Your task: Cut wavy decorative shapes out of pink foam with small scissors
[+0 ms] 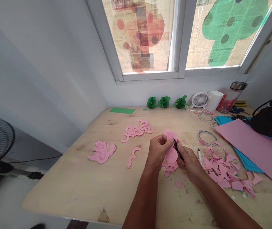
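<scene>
Pink paper piece with a curved outline [171, 155] is held over a pale wooden table [74, 190], pinched between the thumb and fingers of the left hand [159, 147]. A slim black cutting tool [179, 151], its details too small to be made out, is gripped in the closed fingers of the right hand [187, 160] and is set at the right side of the paper. To the left, 1 wavy pink paper cutout [133, 155] is laid apart from 2 clusters of similar pink cutouts [102, 152]. A loose heap of pink paper offcuts [224, 171] is spread at the right, beside a white pen with a dark tip [200, 156]. 3 ruffled green paper ornaments [164, 102] are lined up near the white wall [131, 92].
</scene>
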Demonstrator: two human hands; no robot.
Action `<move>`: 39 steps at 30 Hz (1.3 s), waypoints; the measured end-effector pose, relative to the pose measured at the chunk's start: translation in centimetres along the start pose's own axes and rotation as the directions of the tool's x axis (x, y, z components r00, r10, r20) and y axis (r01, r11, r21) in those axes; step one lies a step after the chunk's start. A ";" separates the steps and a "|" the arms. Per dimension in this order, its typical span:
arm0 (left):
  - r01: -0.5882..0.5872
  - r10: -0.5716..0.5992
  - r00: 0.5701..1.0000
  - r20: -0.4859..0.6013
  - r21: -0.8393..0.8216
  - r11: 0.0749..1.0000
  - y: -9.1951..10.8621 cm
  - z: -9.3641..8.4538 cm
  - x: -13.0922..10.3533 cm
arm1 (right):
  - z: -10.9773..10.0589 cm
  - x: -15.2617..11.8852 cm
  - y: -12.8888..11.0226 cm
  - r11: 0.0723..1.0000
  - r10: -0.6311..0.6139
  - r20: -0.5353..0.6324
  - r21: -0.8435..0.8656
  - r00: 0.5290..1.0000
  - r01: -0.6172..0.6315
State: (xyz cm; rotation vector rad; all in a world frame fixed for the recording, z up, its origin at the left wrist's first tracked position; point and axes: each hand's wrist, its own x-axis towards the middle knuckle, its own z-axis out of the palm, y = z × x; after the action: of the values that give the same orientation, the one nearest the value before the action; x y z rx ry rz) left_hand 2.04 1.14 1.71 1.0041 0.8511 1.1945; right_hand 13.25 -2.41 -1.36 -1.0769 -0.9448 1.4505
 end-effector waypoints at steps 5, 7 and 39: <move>0.020 -0.019 1.000 0.021 -0.035 0.999 0.2 -0.1 -0.1 | 0.0 -0.1 -0.1 1.000 0.007 0.016 -0.011 1.000 -0.007; 0.033 -0.031 0.999 0.030 -0.051 0.998 0.2 -0.1 -0.1 | -0.1 -0.1 -0.2 1.000 0.007 0.021 -0.023 1.000 -0.007; 0.052 -0.052 0.999 -0.007 -0.035 0.998 0.3 -0.6 0.1 | -0.4 0.2 -0.6 0.989 0.003 0.032 -0.145 0.999 0.001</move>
State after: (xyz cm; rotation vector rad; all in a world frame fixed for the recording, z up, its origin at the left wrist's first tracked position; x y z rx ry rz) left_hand 1.38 1.32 1.75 0.9444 0.8554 1.1659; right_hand 13.82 -2.14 -0.89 -1.1625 -1.0861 1.4207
